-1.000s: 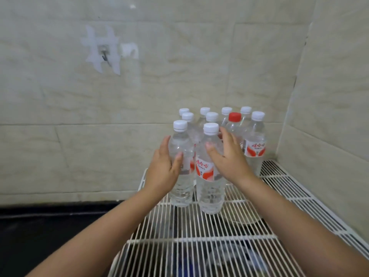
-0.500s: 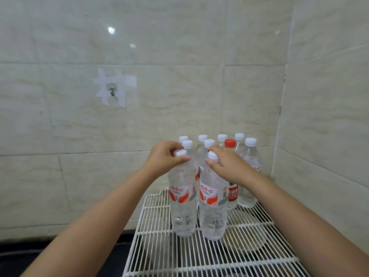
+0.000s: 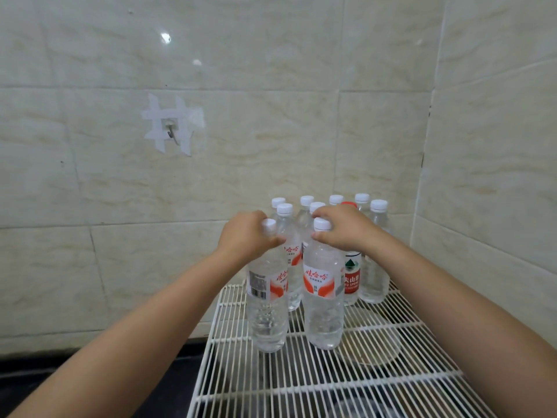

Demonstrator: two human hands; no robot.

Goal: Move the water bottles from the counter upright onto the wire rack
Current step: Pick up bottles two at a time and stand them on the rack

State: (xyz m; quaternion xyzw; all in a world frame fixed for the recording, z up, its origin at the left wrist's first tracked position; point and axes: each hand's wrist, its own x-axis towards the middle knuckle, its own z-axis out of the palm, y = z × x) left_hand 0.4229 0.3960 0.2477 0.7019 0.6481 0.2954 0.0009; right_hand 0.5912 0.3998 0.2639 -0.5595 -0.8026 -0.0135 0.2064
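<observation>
Bottles: hands slid from bodies up to necks; left hand [image 3: 248,236] grips front-left bottle [image 3: 266,297], right hand [image 3: 343,229] grips front-right bottle [image 3: 322,294], both upright on wire rack [image 3: 301,384]. Placement looks done.

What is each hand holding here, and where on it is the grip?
The left hand grips the front-left bottle around its neck, just below the cap. The right hand grips the front-right bottle at the neck too. Both bottles stand upright on the wire rack.

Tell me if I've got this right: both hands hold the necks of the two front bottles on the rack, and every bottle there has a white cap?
Not quite. The head view shows one red cap in the back group; the other visible caps are white. The rest holds: the left hand and right hand each grip the neck of a front bottle, left bottle and right bottle, upright on the rack.
</observation>
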